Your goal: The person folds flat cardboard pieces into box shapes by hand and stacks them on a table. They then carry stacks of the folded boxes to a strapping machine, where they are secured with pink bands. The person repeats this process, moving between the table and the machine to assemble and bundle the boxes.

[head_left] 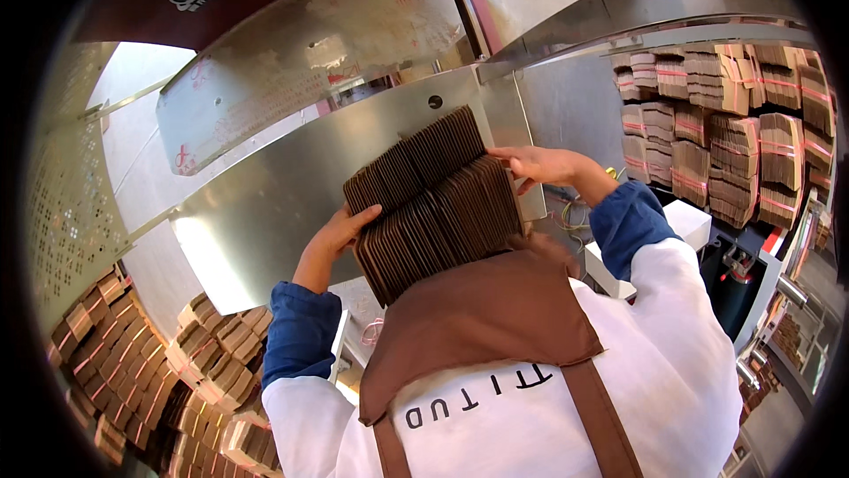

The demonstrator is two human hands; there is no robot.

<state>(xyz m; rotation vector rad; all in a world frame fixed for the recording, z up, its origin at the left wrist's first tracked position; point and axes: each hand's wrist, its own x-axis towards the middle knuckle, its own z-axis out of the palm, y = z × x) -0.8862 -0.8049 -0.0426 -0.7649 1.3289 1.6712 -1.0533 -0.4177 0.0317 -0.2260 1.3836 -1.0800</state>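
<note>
Two rows of tightly packed brown cardboard pieces stand on edge in front of me, one row behind the other. My left hand grips their left end, with the thumb over the top edge and the other fingers mostly hidden. At the right end, my right hand presses its fingers against the far corner. The rows are squeezed between both hands at the edge of a shiny metal work surface. My brown apron hides part of the near side.
A tilted metal plate of a machine rises beyond the surface. Bundled cardboard stacks are piled on the right, with more bundles at lower left. A perforated panel borders the left side. A white box lies near my right elbow.
</note>
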